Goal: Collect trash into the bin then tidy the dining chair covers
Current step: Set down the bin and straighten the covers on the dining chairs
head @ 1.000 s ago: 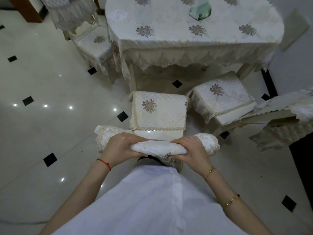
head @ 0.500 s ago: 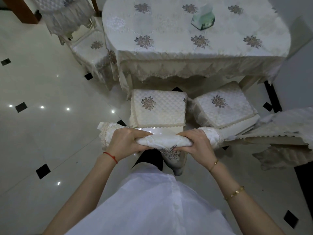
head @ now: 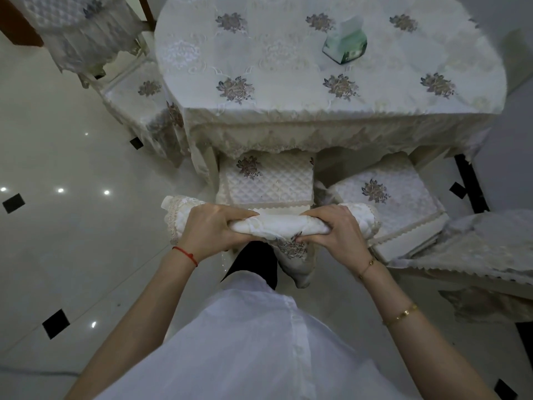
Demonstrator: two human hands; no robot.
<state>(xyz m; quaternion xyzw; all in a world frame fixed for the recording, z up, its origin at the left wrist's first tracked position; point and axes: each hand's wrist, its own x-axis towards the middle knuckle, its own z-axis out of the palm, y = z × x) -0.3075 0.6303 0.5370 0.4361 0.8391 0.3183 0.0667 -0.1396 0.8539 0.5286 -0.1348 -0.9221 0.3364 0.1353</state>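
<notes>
Her left hand (head: 212,230) and right hand (head: 334,230) were both clamped on a bunched chair cover (head: 277,225), held taut over the chair back just before the table (head: 317,90). No bin or trash showed, so that part seemed finished; the cover beyond the table's right corner (head: 473,249) still looked rumpled.

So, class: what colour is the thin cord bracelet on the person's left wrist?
Red; the thin cord bracelet shows clearly in the head view.
</notes>
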